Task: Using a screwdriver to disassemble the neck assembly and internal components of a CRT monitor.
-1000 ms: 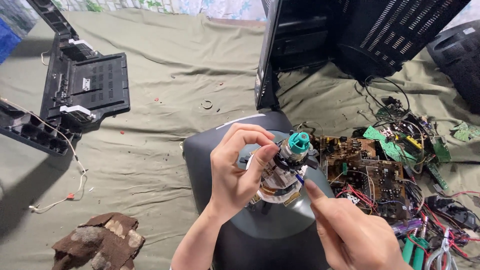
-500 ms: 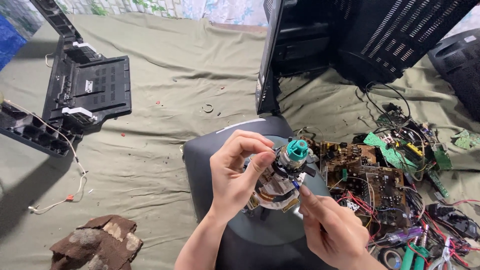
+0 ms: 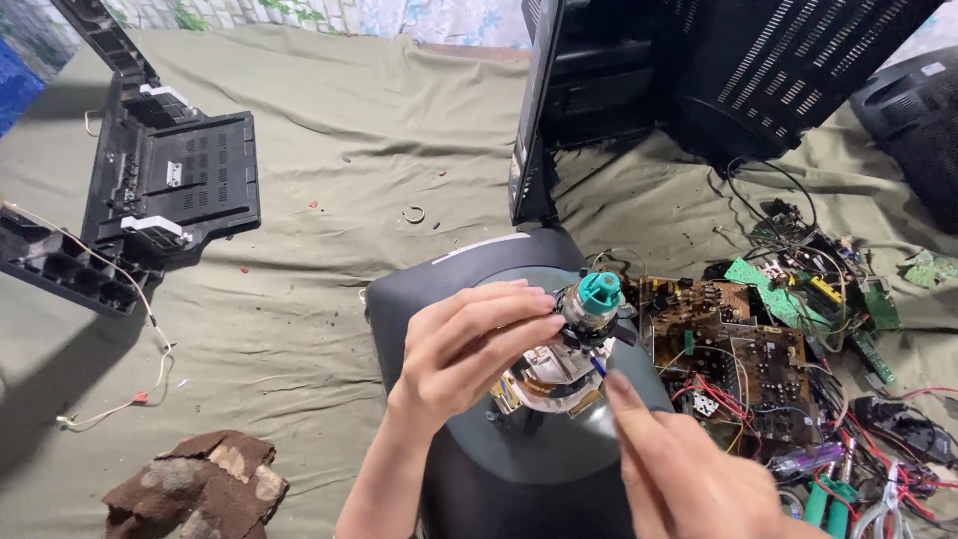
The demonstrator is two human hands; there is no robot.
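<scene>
Atop the picture tube: my left hand pinches the neck assembly.
Its axis tilts up-right; my right hand, loosely closed and holding nothing I can see, touches below.

open cloth lay left of the tube; circuit boards and a standing black casing crowded right and behind.

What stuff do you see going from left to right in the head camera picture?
Black plastic cover → brown rock → left hand → teal-capped tube neck → brown circuit board → green circuit boards → black casing at the right edge.
</scene>
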